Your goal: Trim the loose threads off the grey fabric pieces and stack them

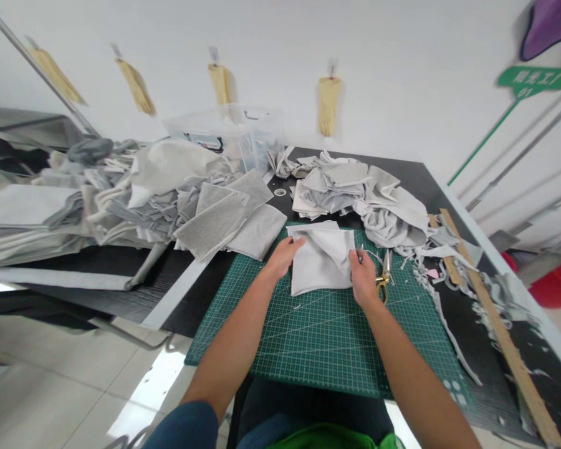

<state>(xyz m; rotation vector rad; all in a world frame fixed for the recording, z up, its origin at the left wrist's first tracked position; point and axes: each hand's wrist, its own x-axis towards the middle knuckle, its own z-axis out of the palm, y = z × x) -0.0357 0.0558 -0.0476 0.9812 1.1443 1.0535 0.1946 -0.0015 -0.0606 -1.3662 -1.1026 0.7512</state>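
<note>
A folded, light grey piece of cloth (320, 265) is held between my hands over the green cutting mat (318, 349). My left hand (283, 257) is closed on its left edge, thumb on top. My right hand (363, 274) is closed at the right edge, and a small metal-tipped tool, seemingly thread snips (359, 251), sticks up from its fingers. The top layer of the cloth is creased and partly lifted. Just right of my right hand, gold-handled scissors (384, 277) lie on the mat.
Grey cloth pieces (236, 215) lie left of the mat, beside a large fabric heap (168, 168). Another cloth pile (355, 184) sits behind the mat. Scraps (442, 312) and a long wooden strip (500, 330) lie right. A clear plastic box (234, 134) stands at the back.
</note>
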